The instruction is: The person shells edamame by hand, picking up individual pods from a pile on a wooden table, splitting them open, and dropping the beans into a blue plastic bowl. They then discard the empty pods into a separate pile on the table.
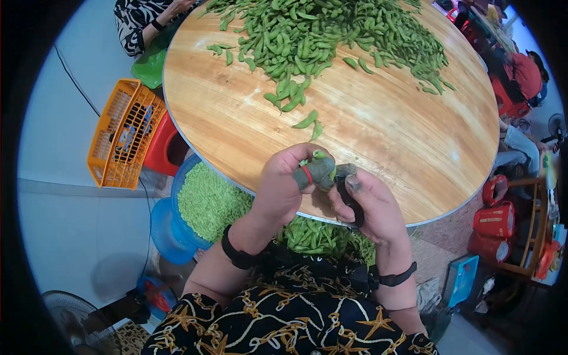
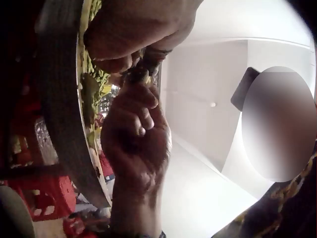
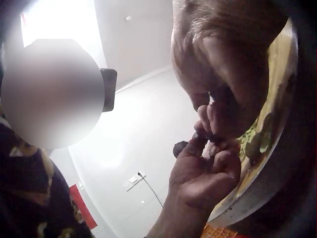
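Note:
My left hand (image 1: 279, 183) holds a green edamame pod (image 1: 332, 176) over the table's near edge. A grey-green cover with a red band (image 1: 307, 173) wraps a finger of this hand. Close against it, my right hand (image 1: 374, 204) has its thumb and curled fingers at the pod's other end, with dark covers on some digits. The fingers hide most of the pod. In the left wrist view the right hand (image 2: 136, 129) meets the left at the fingertips; the right wrist view shows the left hand (image 3: 205, 173) from below, in shadow.
A large heap of edamame pods (image 1: 302, 41) covers the far part of the round wooden table (image 1: 236, 136). Shelled beans (image 1: 210, 195) fill a blue basin at left; more pods (image 1: 319, 235) lie below the near edge. An orange crate (image 1: 118, 142) stands at left. Another person's arm (image 1: 163, 21) is across the table.

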A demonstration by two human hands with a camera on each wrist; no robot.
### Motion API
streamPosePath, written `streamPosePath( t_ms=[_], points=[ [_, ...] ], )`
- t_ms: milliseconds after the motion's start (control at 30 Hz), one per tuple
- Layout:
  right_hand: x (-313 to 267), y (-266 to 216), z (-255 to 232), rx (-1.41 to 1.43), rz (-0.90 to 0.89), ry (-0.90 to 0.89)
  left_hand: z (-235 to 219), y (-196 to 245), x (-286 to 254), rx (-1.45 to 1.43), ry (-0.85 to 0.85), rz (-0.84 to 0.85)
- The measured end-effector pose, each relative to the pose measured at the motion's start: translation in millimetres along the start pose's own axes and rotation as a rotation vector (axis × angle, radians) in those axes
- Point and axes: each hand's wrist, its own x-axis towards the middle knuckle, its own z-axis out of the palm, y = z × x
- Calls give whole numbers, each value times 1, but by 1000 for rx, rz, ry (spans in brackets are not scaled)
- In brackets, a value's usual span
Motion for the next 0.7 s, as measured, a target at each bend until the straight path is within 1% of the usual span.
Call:
streamPosePath(
  t_ms=[33,67,100,133,167,233,267,333,367,400,433,467,500,533,567,600,633,667,700],
  points=[
    [0,1,-1,-4,4,0,0,0,-1,64,41,20],
    [2,2,-3,-19,9,-29,2,2,-2,59,43,21],
    [2,3,-4,-33,14,-57,6,5,-3,138,67,16],
    [2,4,-3,-35,18,-56,8,7,-4,217,90,10],
    [3,4,0,3,7,-34,8,6,-5,214,91,11],
    [4,6,2,35,-2,-13,7,2,-5,120,27,29],
    [4,9,2,41,-11,-41,3,0,-4,115,28,32],
    [4,11,3,46,-20,-68,-6,-4,-3,-15,-186,107],
    [2,10,5,128,37,-94,-8,-3,-4,-19,-185,107],
    [1,9,7,210,93,-119,-11,-1,-6,-85,-212,50],
    [1,7,10,207,95,-120,-13,1,-6,-150,-239,-6],
    [1,6,12,257,140,-102,-16,3,-7,-152,-239,-4],
    [1,7,15,307,185,-82,-18,5,-8,-199,-257,-52],
    [4,9,14,305,186,-81,-19,6,-8,-247,-276,-99],
    [8,12,12,140,72,-39,-15,6,-9,-252,-280,-96],
    [12,13,12,-24,-42,1,-6,6,-11,-68,-137,-46],
    [14,14,16,-31,-41,1,0,4,-11,116,9,4],
    [17,15,20,-359,-194,116,-7,-6,-7,283,71,126],
    [18,15,23,-687,-345,230,-7,-5,-9,275,73,127]
  ],
)
